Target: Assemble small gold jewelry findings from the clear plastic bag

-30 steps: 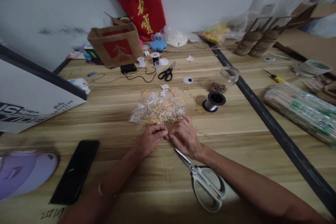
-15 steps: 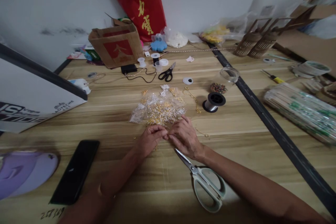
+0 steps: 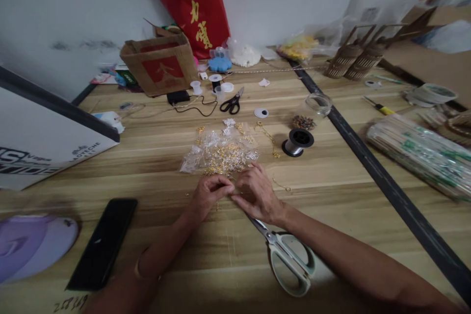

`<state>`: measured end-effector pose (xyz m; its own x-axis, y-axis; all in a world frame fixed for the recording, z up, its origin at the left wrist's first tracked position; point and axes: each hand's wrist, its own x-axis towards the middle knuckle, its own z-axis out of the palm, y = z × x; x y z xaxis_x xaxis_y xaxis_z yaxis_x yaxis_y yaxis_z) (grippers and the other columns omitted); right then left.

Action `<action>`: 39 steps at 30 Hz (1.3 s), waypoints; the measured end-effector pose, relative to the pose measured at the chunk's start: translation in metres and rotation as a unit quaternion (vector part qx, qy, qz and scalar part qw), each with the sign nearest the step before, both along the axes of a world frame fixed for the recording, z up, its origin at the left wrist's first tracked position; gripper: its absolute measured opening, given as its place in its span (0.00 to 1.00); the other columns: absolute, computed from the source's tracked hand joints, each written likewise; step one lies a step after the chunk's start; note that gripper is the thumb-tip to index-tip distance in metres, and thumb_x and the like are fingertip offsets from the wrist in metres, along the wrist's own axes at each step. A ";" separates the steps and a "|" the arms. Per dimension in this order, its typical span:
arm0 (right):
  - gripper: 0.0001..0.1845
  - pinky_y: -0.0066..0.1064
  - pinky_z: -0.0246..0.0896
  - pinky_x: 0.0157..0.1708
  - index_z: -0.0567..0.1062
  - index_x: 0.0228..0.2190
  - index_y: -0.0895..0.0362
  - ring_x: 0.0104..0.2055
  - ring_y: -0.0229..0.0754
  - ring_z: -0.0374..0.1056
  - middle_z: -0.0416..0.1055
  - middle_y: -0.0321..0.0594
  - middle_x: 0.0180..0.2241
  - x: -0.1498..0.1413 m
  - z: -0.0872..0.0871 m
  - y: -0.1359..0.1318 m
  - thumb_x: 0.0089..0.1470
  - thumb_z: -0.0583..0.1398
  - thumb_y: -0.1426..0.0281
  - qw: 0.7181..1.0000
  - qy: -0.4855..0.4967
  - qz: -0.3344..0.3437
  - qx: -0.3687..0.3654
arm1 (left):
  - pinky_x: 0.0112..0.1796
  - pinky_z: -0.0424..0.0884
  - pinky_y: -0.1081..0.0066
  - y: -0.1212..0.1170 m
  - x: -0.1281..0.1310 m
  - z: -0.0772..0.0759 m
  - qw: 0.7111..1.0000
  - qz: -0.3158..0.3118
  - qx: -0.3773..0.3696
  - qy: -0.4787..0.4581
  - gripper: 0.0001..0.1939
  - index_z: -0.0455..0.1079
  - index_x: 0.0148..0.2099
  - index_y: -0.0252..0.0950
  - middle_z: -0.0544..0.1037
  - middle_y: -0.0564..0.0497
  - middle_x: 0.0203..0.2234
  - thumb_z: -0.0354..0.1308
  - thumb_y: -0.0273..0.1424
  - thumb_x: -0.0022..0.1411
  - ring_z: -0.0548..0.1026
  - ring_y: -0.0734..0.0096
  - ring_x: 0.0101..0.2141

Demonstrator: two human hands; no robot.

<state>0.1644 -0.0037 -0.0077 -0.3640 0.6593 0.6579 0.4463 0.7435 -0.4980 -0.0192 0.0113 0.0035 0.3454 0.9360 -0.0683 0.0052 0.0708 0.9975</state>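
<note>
My left hand (image 3: pixel 211 194) is closed in a pinch, thumb against forefinger, in the middle of the table. A short bit of gold chain (image 3: pixel 217 206) shows just below it; I cannot tell if the fingers hold it. Close by on the right, my right hand (image 3: pixel 257 194) has curled fingers, their tips almost meeting the left ones. Whatever lies between the fingertips is too small to name. Beyond both hands spreads a pile of gold and silver jewelry findings (image 3: pixel 226 154) on clear plastic bags. White-handled scissors (image 3: pixel 290 260) lie below my right wrist, blade tips partly hidden by that hand.
A wire spool (image 3: pixel 298 142), a jar of beads (image 3: pixel 311 113) and a gold chain (image 3: pixel 270 138) are to the right. Black scissors (image 3: pixel 231 101) lie farther back. A phone (image 3: pixel 103 243) and a white box (image 3: pixel 47 137) occupy the left. Wrapped sticks (image 3: pixel 423 152) lie far right.
The view has shifted slightly. My right thumb has dropped lower and away from the left fingertips, widening the gap a little, and now covers more of the white-handled scissors' blades.
</note>
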 end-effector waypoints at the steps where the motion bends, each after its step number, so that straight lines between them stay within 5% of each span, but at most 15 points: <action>1: 0.11 0.50 0.50 0.57 0.66 0.38 0.56 0.42 0.43 0.66 0.71 0.40 0.35 0.000 0.000 0.000 0.55 0.61 0.67 1.000 -0.001 0.002 0.002 | 0.31 0.65 0.75 0.000 0.001 0.002 1.000 0.000 0.006 0.003 0.08 0.72 0.26 0.32 0.73 0.53 0.22 0.65 0.32 0.52 0.69 0.74 0.26; 13: 0.10 0.50 0.48 0.59 0.67 0.42 0.55 0.45 0.44 0.67 0.73 0.41 0.38 0.000 0.001 -0.001 0.58 0.59 0.68 1.000 -0.014 0.020 -0.009 | 0.34 0.65 0.72 -0.003 0.001 0.005 0.988 -0.021 0.141 0.061 0.07 0.72 0.27 0.34 0.72 0.52 0.23 0.62 0.30 0.55 0.70 0.71 0.28; 24: 0.07 0.49 0.50 0.58 0.69 0.41 0.56 0.42 0.41 0.68 0.74 0.40 0.35 0.000 0.005 -0.002 0.59 0.57 0.73 1.000 -0.016 0.007 0.007 | 0.34 0.64 0.71 0.000 -0.003 0.003 0.993 -0.020 0.092 0.066 0.10 0.68 0.25 0.34 0.70 0.52 0.22 0.61 0.32 0.56 0.69 0.71 0.28; 29: 0.08 0.48 0.52 0.56 0.70 0.41 0.59 0.42 0.42 0.67 0.73 0.42 0.37 0.000 0.012 -0.005 0.57 0.57 0.73 0.995 -0.036 -0.004 0.088 | 0.32 0.64 0.72 0.002 -0.004 0.003 0.996 -0.021 0.077 0.045 0.11 0.67 0.24 0.34 0.70 0.52 0.22 0.61 0.32 0.55 0.69 0.71 0.28; 32: 0.03 0.43 0.57 0.51 0.72 0.34 0.58 0.38 0.40 0.67 0.73 0.38 0.31 -0.003 0.013 -0.007 0.57 0.58 0.72 0.984 -0.071 0.042 0.161 | 0.33 0.65 0.72 0.003 -0.005 0.002 0.995 -0.019 0.079 0.049 0.10 0.69 0.25 0.33 0.71 0.51 0.23 0.61 0.33 0.55 0.69 0.70 0.28; 35: 0.08 0.33 0.61 0.39 0.70 0.25 0.57 0.30 0.37 0.64 0.67 0.33 0.23 -0.007 0.011 -0.009 0.57 0.58 0.71 0.965 -0.110 0.112 0.208 | 0.31 0.64 0.72 0.003 -0.007 0.003 0.995 -0.010 0.070 0.067 0.09 0.69 0.26 0.34 0.70 0.52 0.23 0.61 0.33 0.55 0.68 0.71 0.28; 39: 0.15 0.30 0.54 0.25 0.66 0.20 0.56 0.22 0.34 0.57 0.60 0.31 0.18 -0.010 0.008 -0.013 0.56 0.59 0.68 0.955 -0.120 0.147 0.226 | 0.29 0.62 0.74 0.002 -0.006 0.005 0.996 -0.002 0.060 0.068 0.10 0.67 0.25 0.34 0.68 0.54 0.21 0.61 0.33 0.55 0.66 0.73 0.26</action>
